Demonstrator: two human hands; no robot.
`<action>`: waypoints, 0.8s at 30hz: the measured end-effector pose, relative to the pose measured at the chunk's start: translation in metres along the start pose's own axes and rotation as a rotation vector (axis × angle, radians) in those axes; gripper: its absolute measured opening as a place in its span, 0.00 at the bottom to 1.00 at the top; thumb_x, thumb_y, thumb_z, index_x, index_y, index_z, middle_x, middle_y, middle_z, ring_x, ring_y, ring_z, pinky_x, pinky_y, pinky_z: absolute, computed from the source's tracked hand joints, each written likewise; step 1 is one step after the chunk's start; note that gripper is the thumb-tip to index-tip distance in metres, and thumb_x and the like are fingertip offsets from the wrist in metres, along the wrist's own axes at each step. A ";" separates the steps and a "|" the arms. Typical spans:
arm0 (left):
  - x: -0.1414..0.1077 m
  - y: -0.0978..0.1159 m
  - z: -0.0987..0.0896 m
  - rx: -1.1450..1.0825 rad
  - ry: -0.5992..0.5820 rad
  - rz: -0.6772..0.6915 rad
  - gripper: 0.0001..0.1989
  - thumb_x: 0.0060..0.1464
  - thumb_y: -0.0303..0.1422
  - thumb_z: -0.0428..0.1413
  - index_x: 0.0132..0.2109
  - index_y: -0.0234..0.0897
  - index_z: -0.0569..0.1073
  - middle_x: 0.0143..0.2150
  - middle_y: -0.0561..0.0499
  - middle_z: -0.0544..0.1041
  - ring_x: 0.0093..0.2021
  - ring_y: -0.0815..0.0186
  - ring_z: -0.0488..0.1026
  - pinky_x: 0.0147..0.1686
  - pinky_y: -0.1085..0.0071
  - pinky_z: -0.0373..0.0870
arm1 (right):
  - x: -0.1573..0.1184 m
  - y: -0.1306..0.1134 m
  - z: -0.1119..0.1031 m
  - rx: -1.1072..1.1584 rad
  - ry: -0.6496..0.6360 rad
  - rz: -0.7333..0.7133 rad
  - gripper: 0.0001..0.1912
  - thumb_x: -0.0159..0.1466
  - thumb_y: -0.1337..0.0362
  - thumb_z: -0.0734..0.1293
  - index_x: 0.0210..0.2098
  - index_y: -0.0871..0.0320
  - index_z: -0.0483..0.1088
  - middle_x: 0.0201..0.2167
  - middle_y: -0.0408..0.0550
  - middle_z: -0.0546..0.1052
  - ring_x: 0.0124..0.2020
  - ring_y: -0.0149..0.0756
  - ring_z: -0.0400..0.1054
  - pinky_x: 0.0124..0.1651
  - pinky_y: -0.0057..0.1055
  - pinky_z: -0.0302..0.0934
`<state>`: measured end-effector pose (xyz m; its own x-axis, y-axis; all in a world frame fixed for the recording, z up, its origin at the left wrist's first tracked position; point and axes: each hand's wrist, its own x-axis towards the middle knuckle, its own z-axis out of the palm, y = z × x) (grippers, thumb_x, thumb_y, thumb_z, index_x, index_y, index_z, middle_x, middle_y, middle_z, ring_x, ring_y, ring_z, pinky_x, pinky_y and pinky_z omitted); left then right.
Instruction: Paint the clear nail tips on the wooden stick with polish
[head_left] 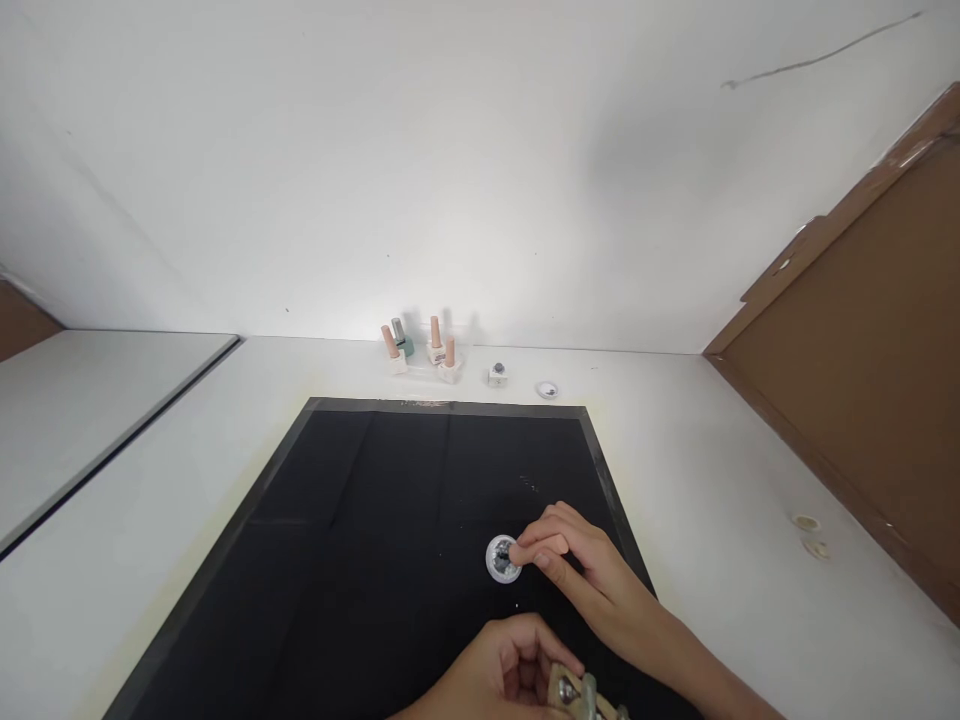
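My right hand (577, 560) is closed round a peach-coloured, stick-like cap (553, 546). The cap's tip reaches the right side of a small round white dish (503, 559), which holds shiny silvery and dark bits and lies on the black mat (360, 580). Nearer to me, at the bottom edge of the view, my left hand (517, 665) is closed on a wooden clamp-like holder (566, 692) with metal and greenish parts. The holder is partly cut off by the frame.
Nail polish bottles (450, 368) stand in a clear tray behind the mat. Right of them are a small square jar (498, 376) and a round lid (547, 390). Two cream discs (806, 523) lie far right, near a brown cardboard panel (862, 370).
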<state>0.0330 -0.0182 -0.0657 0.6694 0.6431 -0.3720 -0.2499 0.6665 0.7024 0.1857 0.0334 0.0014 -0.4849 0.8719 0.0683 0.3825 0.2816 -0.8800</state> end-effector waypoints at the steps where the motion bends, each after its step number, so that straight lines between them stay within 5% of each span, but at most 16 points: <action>1: -0.001 0.001 0.001 0.010 0.009 0.000 0.24 0.28 0.37 0.71 0.35 0.34 0.74 0.26 0.57 0.71 0.28 0.74 0.65 0.33 0.73 0.58 | 0.000 0.000 0.000 -0.003 0.004 0.000 0.11 0.69 0.60 0.56 0.39 0.54 0.69 0.34 0.44 0.70 0.38 0.34 0.64 0.43 0.33 0.58; 24: -0.008 0.017 0.011 0.033 0.032 -0.037 0.25 0.26 0.38 0.71 0.35 0.34 0.74 0.26 0.57 0.71 0.26 0.74 0.65 0.31 0.73 0.60 | 0.001 0.004 0.001 0.142 0.061 -0.030 0.17 0.69 0.57 0.56 0.34 0.56 0.73 0.36 0.46 0.74 0.39 0.35 0.66 0.45 0.33 0.58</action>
<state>0.0308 -0.0158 -0.0441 0.6547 0.6305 -0.4170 -0.2017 0.6773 0.7075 0.1857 0.0347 -0.0026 -0.4439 0.8880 0.1202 0.2513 0.2521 -0.9345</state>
